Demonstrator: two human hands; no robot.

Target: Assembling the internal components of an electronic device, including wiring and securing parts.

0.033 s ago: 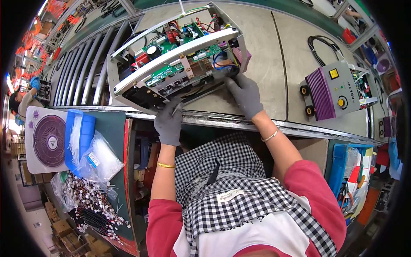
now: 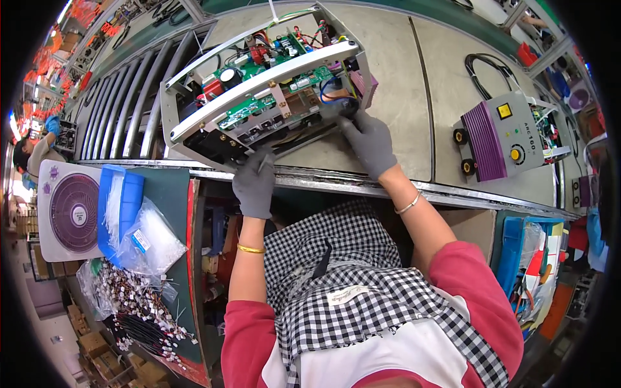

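Observation:
An open welding machine (image 2: 278, 84) with green circuit boards and white side rails sits tilted on the bench in front of me. My left hand (image 2: 254, 183), in a grey glove, is closed at its near lower edge; what the fingers grip there is hidden. Black cable (image 2: 309, 137) runs along the machine's lower side between my two hands. My right hand (image 2: 370, 143), gloved alike, has its thumb and fingers pinched on the cable near the machine's right end. Blue wires (image 2: 331, 90) loop just above those fingertips.
Right of me stands a second machine (image 2: 511, 137) with purple and grey panels and a coiled black cable (image 2: 488, 68) behind it. Metal rollers (image 2: 129, 110) lie left. Nearer left are a fan (image 2: 76, 210), blue bin (image 2: 129, 194) and wire connectors (image 2: 139, 310). A blue crate (image 2: 511, 258) sits lower right.
The black cable by my right fingertips has shifted slightly. Both hands stay in almost the same place.

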